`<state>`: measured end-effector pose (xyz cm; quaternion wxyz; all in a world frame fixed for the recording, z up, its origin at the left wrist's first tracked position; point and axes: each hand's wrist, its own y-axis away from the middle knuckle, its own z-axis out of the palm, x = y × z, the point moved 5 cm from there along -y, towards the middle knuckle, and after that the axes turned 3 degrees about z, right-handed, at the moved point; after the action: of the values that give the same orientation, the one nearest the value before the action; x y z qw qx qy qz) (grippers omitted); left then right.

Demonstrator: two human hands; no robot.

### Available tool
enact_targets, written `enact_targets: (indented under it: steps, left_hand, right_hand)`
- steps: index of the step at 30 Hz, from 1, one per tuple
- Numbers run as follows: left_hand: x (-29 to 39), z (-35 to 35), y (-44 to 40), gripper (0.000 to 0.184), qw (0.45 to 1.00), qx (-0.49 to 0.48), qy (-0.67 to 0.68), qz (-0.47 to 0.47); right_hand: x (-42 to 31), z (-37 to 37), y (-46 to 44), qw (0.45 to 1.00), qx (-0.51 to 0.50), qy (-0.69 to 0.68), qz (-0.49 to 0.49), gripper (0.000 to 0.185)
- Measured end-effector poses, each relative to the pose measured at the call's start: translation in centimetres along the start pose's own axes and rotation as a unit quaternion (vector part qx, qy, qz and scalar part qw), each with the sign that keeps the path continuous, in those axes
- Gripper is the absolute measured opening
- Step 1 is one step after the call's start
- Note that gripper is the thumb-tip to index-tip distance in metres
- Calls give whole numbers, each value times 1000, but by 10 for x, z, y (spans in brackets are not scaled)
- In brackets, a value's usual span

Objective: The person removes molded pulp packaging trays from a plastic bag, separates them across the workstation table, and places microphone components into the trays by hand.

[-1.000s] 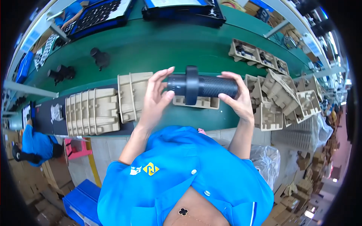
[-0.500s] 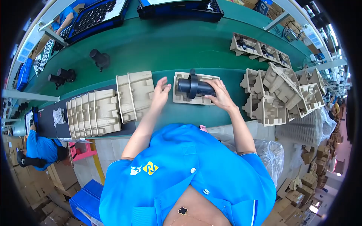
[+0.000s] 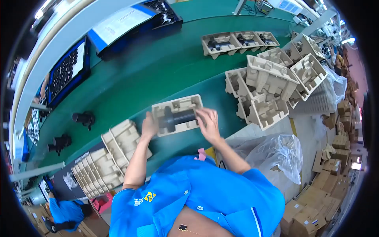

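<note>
Green counter (image 3: 142, 71): one beige moulded-pulp tray (image 3: 179, 129) at near edge, one black cylindrical flanged device (image 3: 183, 117) inside; three row trays (image 3: 227, 50) toward far right corner, one black handled part (image 3: 215, 44) each; at least five loose trays (image 3: 272, 73), near right corner; at least two black upright-necked units (image 3: 83, 118), left end.

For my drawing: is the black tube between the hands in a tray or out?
In: the black tube lies lengthwise inside the tan tray, whose walls show along both sides.

Probably a factory: green bench (image 3: 158, 71), cartons (image 3: 306, 220)
</note>
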<state>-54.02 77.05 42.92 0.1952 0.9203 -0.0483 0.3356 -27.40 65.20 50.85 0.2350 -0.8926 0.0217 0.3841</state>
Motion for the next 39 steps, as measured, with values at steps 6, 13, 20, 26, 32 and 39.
enact_targets:
  steps: [6,13,20,26,32,39]
  left_hand:
    - [26,-51,-161,35,987,162,-9,-10]
    - [84,10,-351,43,991,63,97,62]
    - [198,75,-336,40,941,-108,321,10]
    - [293,149,-356,43,899,-197,388,53]
    - [371,228,-397,35,909,-156,382,63]
    - [472,308,-428,43,788,-349,501,82]
  right_hand:
    - [9,-9,31,993,2,-54,103,28]
    - [45,6,34,985,-10,-31,169,27]
    - [58,38,38,976,-68,-77,193,28]
    - [42,41,29,976,-96,-101,167,29]
    - [64,45,32,976,-52,-5,213,35]
    - [116,65,36,972,-74,113,194,43]
